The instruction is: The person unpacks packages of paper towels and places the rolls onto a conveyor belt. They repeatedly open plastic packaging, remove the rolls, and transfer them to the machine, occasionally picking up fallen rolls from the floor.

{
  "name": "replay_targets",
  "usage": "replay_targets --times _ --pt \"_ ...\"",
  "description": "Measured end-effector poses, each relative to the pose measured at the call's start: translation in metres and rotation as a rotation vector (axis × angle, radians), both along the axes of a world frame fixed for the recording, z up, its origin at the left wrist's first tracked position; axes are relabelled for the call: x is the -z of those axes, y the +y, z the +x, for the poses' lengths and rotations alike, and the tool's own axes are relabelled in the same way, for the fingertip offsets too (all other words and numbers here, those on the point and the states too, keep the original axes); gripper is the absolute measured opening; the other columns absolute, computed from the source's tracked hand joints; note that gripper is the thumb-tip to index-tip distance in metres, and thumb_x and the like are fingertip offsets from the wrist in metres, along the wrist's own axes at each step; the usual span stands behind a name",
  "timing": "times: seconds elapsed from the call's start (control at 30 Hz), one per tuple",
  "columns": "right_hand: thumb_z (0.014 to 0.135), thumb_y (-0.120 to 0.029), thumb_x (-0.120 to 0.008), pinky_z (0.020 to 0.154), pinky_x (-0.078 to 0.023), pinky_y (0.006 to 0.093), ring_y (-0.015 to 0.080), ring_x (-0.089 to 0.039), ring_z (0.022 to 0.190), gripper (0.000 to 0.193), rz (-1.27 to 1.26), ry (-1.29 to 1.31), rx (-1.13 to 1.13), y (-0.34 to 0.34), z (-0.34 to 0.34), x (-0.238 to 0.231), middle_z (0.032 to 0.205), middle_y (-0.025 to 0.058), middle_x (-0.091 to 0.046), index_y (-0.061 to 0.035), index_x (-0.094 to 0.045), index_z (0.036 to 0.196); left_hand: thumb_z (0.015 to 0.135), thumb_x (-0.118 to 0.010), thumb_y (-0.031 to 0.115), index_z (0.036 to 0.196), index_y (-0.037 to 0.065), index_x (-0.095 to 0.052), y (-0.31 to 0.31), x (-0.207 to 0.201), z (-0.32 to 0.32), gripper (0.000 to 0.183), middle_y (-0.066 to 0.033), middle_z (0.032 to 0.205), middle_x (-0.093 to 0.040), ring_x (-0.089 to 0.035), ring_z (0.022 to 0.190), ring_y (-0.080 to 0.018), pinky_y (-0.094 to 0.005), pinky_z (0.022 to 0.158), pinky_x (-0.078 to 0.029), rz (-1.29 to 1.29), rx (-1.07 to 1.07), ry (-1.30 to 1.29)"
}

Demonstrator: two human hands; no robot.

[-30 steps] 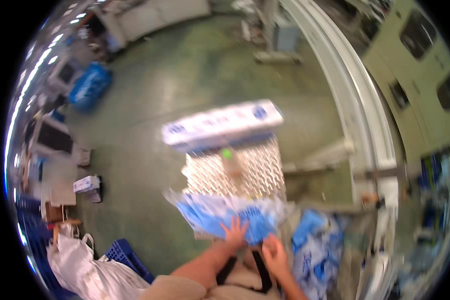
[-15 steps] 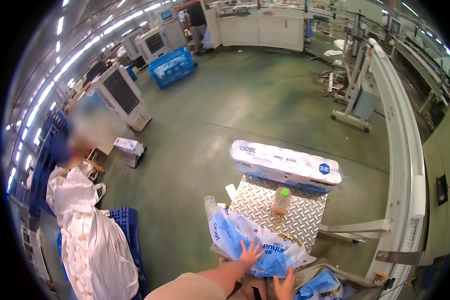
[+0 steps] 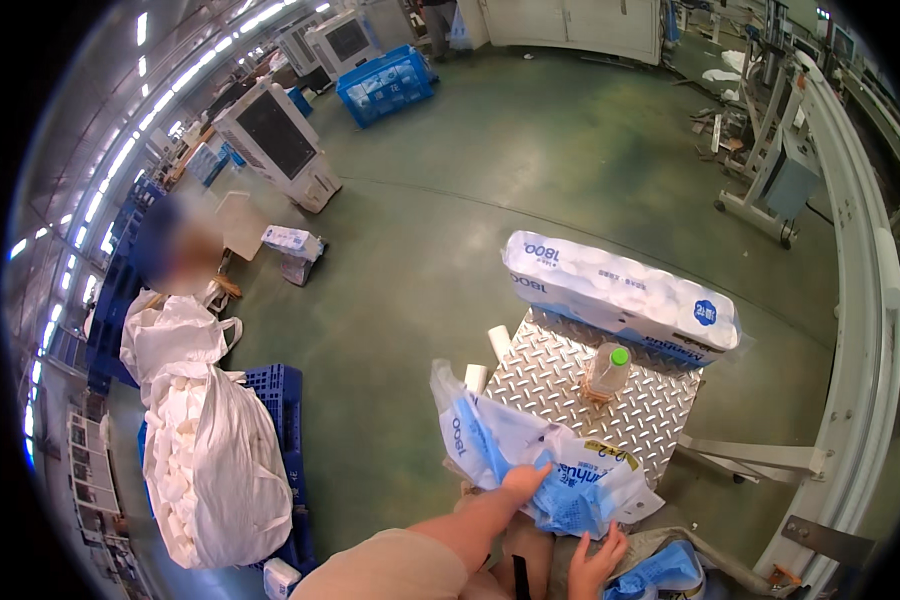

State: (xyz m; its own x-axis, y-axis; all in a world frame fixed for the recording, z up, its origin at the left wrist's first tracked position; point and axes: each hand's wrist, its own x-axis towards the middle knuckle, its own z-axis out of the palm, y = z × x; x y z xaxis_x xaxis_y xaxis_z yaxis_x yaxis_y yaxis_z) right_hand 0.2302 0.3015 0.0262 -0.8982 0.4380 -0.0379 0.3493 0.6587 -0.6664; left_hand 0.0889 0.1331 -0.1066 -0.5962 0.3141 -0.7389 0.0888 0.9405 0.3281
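One slack, printed plastic bag [image 3: 570, 455], white and blue, lies across the near edge of the bench [image 3: 660, 420], in front of the person's body. The left hand [image 3: 522, 484] rests on its near side, fingers drawn together against the film; whether they pinch it, I cannot tell. The right hand [image 3: 595, 562] is at the bag's near right corner, its fingers loosely parted, the thumb standing away from them and the tips at the plastic's edge.

The bag looks flat and crumpled, with no rolls visible inside, so I judge it not yet filled. By contrast, a long pack [image 3: 620, 297] along the bench's far edge looks full, with rounded roll shapes showing through its film; whether its ends are sealed is unclear.

Between bag and pack, a clear bottle [image 3: 607, 375] with a green cap stands on the patterned metal top. At the bench's left edge are two white cylinders [image 3: 476, 378]. Beside the right hand, more blue-and-white plastic [image 3: 660, 572] lies low.

Farther left, a big white sack [image 3: 178, 480] bulging with white rolls sits beside a blue pallet [image 3: 275, 400]. Beyond, a small pack [image 3: 292, 243] stands well apart on the floor.
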Motion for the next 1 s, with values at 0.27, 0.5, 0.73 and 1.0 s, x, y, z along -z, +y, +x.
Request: replay_targets --times 0.27,0.5,0.73,1.0 --pt "0.078 -0.028 -0.067 0.096 -0.038 0.0420 0.0377 -0.046 0.115 0.066 -0.111 0.133 -0.027 -0.014 0.022 -0.083 0.125 0.0252 -0.047 0.0006 -0.040 0.131 0.072 -0.051 0.001 0.120 0.007 -0.050 0.065 -0.240 0.031 0.049 -0.0007 0.100 -0.058 -0.056 0.094 -0.0159 -0.0302 0.079 -0.046 0.839 -0.480 -1.447" --pt "0.077 -0.028 -0.065 0.098 -0.037 0.0409 0.0374 -0.044 0.118 0.065 -0.223 -0.207 0.040 -0.003 0.059 -0.049 0.127 0.0252 -0.046 -0.0001 -0.040 0.130 0.088 -0.057 0.018 0.137 0.001 -0.028 0.106 -0.340 0.080 0.059 -0.0159 0.131 -0.043 -0.042 0.119 -0.0216 -0.0335 0.099 -0.035 1.062 0.393 -1.370" --pt "0.076 -0.027 -0.062 0.099 -0.035 0.0399 0.0371 -0.041 0.121 0.064 -0.277 -0.354 0.031 0.014 0.093 0.019 0.129 0.0253 -0.044 -0.0007 -0.040 0.130 0.089 -0.056 0.023 0.129 0.004 -0.043 0.078 -0.296 0.069 0.047 -0.0117 0.120 -0.052 -0.051 0.107 -0.0192 -0.0325 0.090 -0.042 0.885 0.558 -1.065" --pt "0.075 -0.026 -0.060 0.101 -0.033 0.0387 0.0367 -0.039 0.123 0.064 -0.273 -0.585 -0.011 0.042 0.155 0.074 0.131 0.0254 -0.043 -0.0014 -0.040 0.130 0.093 -0.050 0.023 0.132 0.009 -0.042 -0.073 -0.273 0.034 0.043 -0.0094 0.124 -0.051 -0.051 0.114 -0.0195 -0.0353 0.093 -0.042 0.747 -0.537 -1.198"
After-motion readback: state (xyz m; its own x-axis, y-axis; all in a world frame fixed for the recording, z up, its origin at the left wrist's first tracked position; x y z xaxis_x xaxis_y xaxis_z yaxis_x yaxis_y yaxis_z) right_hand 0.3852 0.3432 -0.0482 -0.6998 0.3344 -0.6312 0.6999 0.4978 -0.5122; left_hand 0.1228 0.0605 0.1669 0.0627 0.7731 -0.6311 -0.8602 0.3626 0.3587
